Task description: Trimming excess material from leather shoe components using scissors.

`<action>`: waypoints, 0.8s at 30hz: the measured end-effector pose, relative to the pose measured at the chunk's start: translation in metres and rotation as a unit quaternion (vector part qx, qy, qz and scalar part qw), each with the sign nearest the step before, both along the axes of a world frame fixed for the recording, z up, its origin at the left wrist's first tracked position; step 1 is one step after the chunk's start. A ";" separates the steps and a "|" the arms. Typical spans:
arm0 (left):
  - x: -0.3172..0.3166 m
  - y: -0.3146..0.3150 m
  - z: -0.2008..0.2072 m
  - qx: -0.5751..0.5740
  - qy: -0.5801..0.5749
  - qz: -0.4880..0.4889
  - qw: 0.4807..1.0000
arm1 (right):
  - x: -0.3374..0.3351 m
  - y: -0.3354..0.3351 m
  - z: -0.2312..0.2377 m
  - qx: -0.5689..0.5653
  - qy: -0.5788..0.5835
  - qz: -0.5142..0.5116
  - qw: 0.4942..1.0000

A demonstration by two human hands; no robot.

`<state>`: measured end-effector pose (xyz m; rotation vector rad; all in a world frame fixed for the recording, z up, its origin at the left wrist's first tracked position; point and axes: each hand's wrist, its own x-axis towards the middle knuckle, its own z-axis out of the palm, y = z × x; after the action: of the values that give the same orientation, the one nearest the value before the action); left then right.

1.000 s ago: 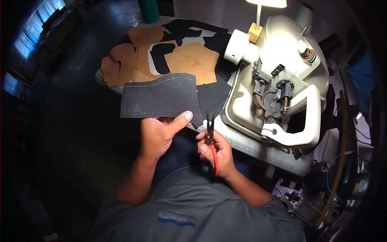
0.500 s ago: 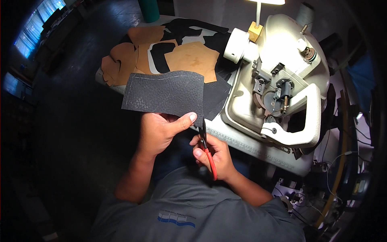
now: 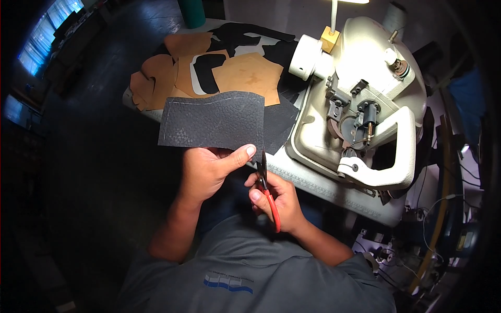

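Observation:
Closed on the lower right part of a black pebbled leather piece [image 3: 214,120], my left hand [image 3: 209,169] presses its thumb on the front face near the corner. Light stitching runs along the piece's wavy top edge and its left side. In my right hand [image 3: 279,201] are scissors [image 3: 271,206] with red handles and dark blades. The blades point up beside the lower right corner of the leather, close to my left thumb. Whether they touch the leather I cannot make out.
Tan leather pieces [image 3: 248,75] and black ones [image 3: 282,122] lie heaped on the white table [image 3: 334,193] beyond my hands. A cream sewing machine [image 3: 360,57] fills the table's right side under a lit lamp [image 3: 344,1]. A green cylinder [image 3: 192,13] stands past the heap.
The leather's left end has dipped slightly. The scissors have shifted a little at the lower right corner, and both hands keep nearly the same place and hold.

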<state>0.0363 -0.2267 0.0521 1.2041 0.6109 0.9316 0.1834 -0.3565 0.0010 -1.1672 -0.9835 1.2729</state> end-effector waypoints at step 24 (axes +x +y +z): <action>0.001 0.000 0.005 -0.029 0.041 0.008 0.999 | -0.008 -0.001 0.005 0.006 0.016 -0.021 1.000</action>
<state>0.0372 -0.2266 0.0568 1.1912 0.7102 0.8753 0.1752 -0.3577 0.0062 -1.1499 -0.9376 1.2473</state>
